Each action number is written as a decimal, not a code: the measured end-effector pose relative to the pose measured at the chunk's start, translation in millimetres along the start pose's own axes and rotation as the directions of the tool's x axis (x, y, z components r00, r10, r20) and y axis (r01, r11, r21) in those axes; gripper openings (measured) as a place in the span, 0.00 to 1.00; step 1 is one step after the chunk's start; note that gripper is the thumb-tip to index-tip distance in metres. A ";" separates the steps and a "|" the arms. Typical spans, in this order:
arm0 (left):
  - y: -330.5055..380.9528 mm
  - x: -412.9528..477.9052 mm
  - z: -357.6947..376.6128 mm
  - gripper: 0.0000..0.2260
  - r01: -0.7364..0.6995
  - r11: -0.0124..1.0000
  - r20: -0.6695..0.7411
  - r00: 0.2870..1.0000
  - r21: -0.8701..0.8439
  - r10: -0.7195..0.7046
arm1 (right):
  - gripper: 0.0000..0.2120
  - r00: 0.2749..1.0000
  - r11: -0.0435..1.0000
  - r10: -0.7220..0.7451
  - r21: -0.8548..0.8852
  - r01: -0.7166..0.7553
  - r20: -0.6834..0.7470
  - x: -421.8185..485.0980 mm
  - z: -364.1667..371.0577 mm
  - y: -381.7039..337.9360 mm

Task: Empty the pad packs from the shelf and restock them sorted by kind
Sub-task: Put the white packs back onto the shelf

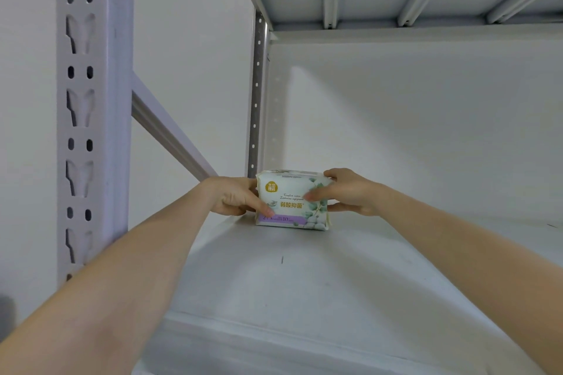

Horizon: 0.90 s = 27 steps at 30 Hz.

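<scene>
Reaching in from the near edge, both forearms run over the bare shelf board [304, 283] toward the back left corner. Between the two hands stands a single pad pack [292, 199], upright on its long edge and resting on the board. The left hand [234, 196] presses its left end with a forefinger across the front; the right hand [347, 192] clasps the right end, thumb on top, so the grip is closed on the pack from both sides. Beyond the grip are the rear post [256, 100] and wall. No other packs show, so emptying looks finished or nearly so; whether this pack is leaving or returning, I cannot tell.
</scene>
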<state>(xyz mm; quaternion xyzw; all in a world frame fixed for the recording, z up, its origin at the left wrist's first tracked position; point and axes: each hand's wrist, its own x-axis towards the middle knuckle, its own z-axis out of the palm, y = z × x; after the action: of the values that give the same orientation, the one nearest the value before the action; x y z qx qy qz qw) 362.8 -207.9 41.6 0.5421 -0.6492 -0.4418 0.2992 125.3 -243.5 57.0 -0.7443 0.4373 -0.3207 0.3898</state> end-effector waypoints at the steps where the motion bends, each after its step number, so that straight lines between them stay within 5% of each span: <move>1: -0.1 -0.5 0.0 0.23 -0.003 1.000 -0.002 1.000 -0.008 0.003 | 0.26 1.000 1.000 -0.005 0.003 0.005 -0.001 -0.1 0.5 0.2; 11: 0.4 -10.8 2.6 0.27 0.005 0.998 -0.089 0.996 0.056 0.000 | 0.29 0.999 1.000 -0.029 -0.002 0.028 -0.046 -2.2 6.0 3.0; 15: -0.8 -18.7 5.3 0.29 0.037 0.991 -0.225 0.974 0.127 -0.007 | 0.44 0.989 0.985 -0.052 -0.173 0.027 -0.140 -4.0 9.5 2.1; 20: -2.6 -40.1 11.2 0.44 0.135 0.948 -0.423 0.906 0.288 0.000 | 0.41 0.975 0.938 -0.118 -0.343 0.048 -0.189 -21.7 11.6 -4.0; 27: 5.3 -96.4 38.9 0.28 0.149 0.752 -0.432 0.880 0.642 0.195 | 0.38 0.940 0.764 -0.263 -0.642 0.064 -0.219 -90.9 22.8 -17.6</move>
<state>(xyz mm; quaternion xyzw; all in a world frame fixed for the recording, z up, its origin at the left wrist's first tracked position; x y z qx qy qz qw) 349.2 -104.8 38.3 0.6946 -0.6760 -0.0343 0.2438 113.6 -149.2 48.5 -0.8101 0.5046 -0.2977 0.0208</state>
